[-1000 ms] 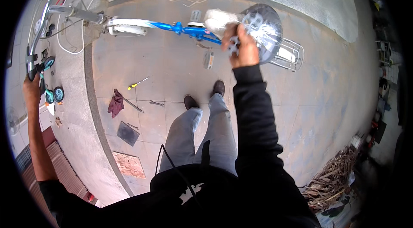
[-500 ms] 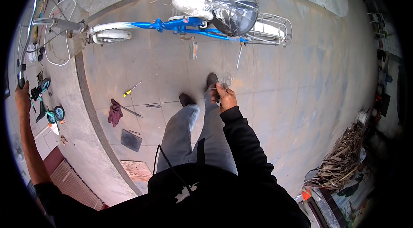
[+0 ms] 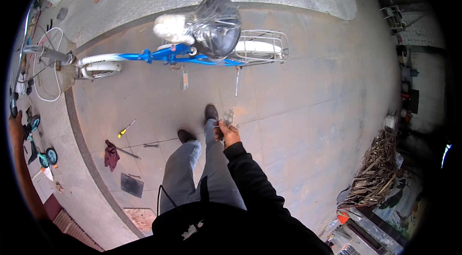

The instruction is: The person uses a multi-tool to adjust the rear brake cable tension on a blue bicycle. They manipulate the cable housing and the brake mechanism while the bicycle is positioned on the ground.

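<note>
A blue and white bicycle [image 3: 159, 55] stands crosswise ahead of me, with a plastic-wrapped black saddle [image 3: 216, 26], a white wrapped bundle [image 3: 168, 28] beside that and a wire rear rack [image 3: 269, 48]. At the far left, my left hand [image 3: 16, 122] is closed on the handlebar grip [image 3: 13, 107], partly lost in the dark rim. My right hand [image 3: 230, 134] holds a flat grey metal piece with holes [image 3: 229, 117] low over my right leg, below the bicycle and apart from it.
On the paved floor lie a yellow screwdriver [image 3: 126, 128], a maroon cloth [image 3: 111, 158], a spanner [image 3: 151, 146] and a dark flat plate [image 3: 131, 184]. A small teal wheeled toy [image 3: 47, 158] is at left, beside a concrete border [image 3: 91, 173]. Dry sticks [image 3: 373, 168] are piled at right.
My right hand has moved from the saddle down toward my legs with the metal piece. The view has shifted, so the bicycle appears farther left. My left hand stays on the grip.
</note>
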Demonstrator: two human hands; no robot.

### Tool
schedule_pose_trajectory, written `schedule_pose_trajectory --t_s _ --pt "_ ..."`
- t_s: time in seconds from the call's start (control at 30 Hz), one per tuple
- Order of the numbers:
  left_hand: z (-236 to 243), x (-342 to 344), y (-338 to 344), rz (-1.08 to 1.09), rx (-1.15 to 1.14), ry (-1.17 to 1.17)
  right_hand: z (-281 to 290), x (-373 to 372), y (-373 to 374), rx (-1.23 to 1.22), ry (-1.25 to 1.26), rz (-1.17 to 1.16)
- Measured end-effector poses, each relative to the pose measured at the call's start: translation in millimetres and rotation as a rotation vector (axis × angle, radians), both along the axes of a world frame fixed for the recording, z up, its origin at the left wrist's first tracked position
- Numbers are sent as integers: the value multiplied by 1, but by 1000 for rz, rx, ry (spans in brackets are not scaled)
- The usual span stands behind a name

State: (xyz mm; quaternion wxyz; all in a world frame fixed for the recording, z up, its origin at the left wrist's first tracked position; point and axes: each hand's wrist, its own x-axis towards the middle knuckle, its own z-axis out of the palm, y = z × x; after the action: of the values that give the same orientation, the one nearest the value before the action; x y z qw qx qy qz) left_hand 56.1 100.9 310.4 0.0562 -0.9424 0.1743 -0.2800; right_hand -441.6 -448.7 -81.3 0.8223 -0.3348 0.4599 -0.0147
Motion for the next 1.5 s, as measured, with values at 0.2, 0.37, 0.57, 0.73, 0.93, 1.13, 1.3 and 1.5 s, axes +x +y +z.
schedule_pose_trajectory --t_s 0.2,0.37,0.57,0.73,0.93,1.13,1.3,1.5 --pt "-6 -21 -26 277 -79 166 -10 -2 -14 -123 52 -115" --pt "4 -32 -40 504 -27 297 4 14 -56 -231 33 -191" --pt "3 -56 -64 635 81 199 36 52 -131 16 -138 -243" --pt "7 -63 -70 627 14 208 39 92 -189 -242 -164 -202" --pt "11 -76 -128 650 24 178 46 145 -226 -400 -76 -131" --pt "24 -82 -146 653 -17 165 49 194 -238 -384 -112 9" --pt "18 -76 -150 739 -33 207 81 231 -236 -321 52 62" --pt "30 -77 -161 843 -62 230 69 251 -235 -91 -105 106"
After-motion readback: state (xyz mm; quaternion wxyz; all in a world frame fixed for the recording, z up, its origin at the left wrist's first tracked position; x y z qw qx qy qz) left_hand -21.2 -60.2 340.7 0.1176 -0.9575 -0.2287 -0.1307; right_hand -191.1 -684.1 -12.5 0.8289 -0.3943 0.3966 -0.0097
